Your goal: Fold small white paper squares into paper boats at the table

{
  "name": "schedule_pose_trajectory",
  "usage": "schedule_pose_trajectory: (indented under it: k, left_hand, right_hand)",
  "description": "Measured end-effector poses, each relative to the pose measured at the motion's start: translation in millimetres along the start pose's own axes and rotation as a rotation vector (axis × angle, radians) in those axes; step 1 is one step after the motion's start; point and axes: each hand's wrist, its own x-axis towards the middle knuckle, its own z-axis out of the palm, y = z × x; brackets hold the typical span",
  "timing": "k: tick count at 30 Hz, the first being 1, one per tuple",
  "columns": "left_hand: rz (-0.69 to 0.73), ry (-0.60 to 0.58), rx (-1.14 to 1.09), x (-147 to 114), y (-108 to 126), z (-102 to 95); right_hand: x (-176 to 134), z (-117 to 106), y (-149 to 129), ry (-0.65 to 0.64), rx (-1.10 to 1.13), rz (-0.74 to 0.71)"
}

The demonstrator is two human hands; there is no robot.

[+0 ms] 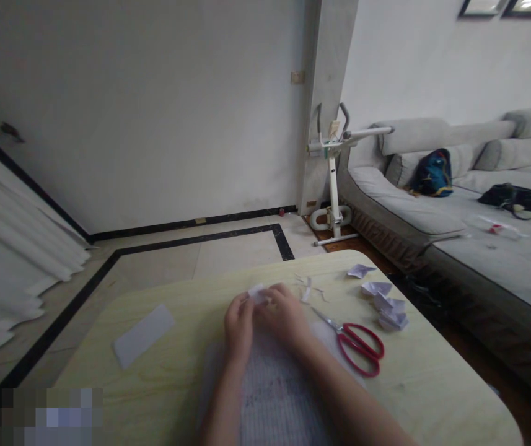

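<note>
Both hands meet near the table's far middle, around a small piece of white paper (256, 291). My left hand (238, 325) pinches its left side, while the fingers of my right hand (286, 314) close on its right side. Parts of the paper are hidden behind the fingers. Under my forearms lies a sheet with lines and writing (269, 396). To the right of my right hand rest scissors with red handles (360, 349), blades pointing away to the left. Thin paper scraps (308, 290) lie just beyond the blades.
Several folded paper pieces (390, 303) sit along the right side of the wooden table (451, 396). A white paper rectangle (143, 334) lies at the left. Beyond the table stand an exercise machine (333, 186) and a grey sofa (399, 204) with a blue bag (434, 173).
</note>
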Motion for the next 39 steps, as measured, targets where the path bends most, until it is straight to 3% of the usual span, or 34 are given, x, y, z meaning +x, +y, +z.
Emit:
schedule_pose_trajectory:
  k: [7,16,25,32,39]
  left_hand:
    - [-0.056,0.021,-0.056,-3,11,0.5]
    - [-0.048,-0.045,-0.170,-2,3,1.9]
    - [-0.024,-0.065,-0.086,-3,2,2.3]
    - [0.013,-0.067,-0.054,-6,8,2.6]
    - [-0.007,-0.100,-0.080,-7,8,6.5]
  right_hand:
    - [0,-3,-4,0.003,-0.006,-0.028]
    - [1,-8,-9,0.002,0.051,0.011]
    - [5,-8,-9,0.052,0.169,0.139]
    - [4,-7,-8,0.040,0.169,0.135]
    - [5,-4,-5,0.109,0.206,0.170]
